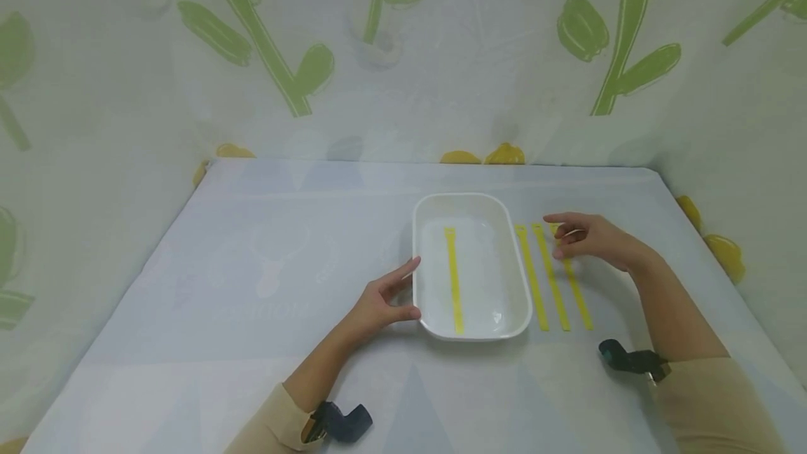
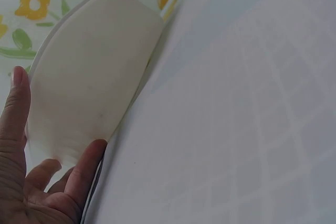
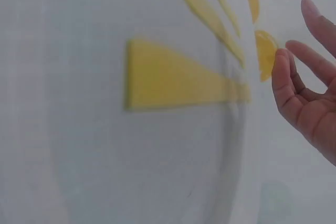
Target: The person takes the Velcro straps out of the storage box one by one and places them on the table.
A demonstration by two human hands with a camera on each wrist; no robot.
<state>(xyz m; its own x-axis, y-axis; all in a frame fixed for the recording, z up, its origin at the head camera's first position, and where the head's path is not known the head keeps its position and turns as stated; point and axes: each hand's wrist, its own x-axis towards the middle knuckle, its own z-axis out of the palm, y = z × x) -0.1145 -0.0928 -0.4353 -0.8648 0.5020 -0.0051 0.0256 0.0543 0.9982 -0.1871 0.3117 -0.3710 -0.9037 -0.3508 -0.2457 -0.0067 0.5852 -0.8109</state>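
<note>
A white rectangular dish (image 1: 488,272) stands on the table, with one flat yellow strip (image 1: 455,282) lying lengthwise inside it. My left hand (image 1: 378,305) touches the outside of its left wall with thumb and fingers spread apart. That wall (image 2: 89,72) fills much of the left wrist view, the fingers resting against it low down. Just right of the dish, three more yellow strips (image 1: 553,284) lie side by side on the table. My right hand (image 1: 589,238) is over the far end of the rightmost strip, fingers loosely bent, holding nothing. In the right wrist view a strip (image 3: 173,80) lies apart from the fingers.
The pale table (image 1: 252,265) reaches out on both sides of the dish. Around its back and sides hangs a curtain (image 1: 479,90) printed with green leaves and yellow shapes. Dark devices (image 1: 343,422) are strapped at both wrists.
</note>
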